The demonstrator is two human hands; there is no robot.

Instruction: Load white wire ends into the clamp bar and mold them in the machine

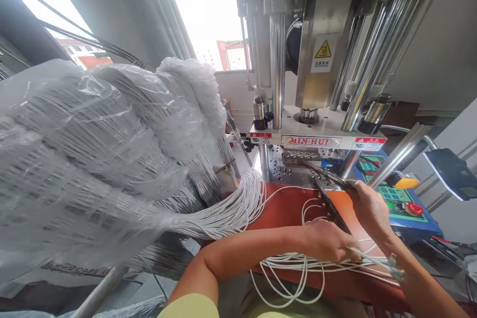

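My left hand [330, 241] is closed round some white cables [305, 263] low over the red work surface [283, 208]. Further right, my right hand [368, 206] grips a long, thin metal tool [328, 174], whose far end reaches to the metal mould plate [300, 155] under the press. Beside my left hand lies a dark metal bar [331, 211] with thin white cables near it. Clear lumps [395, 268] on cable ends hang by my right forearm.
Large plastic-wrapped bundles of grey cable [112, 149] fill the left side. The MIN-HUI press [313, 140] stands ahead with upright columns. A blue control box [402, 198] with a red button sits at the right.
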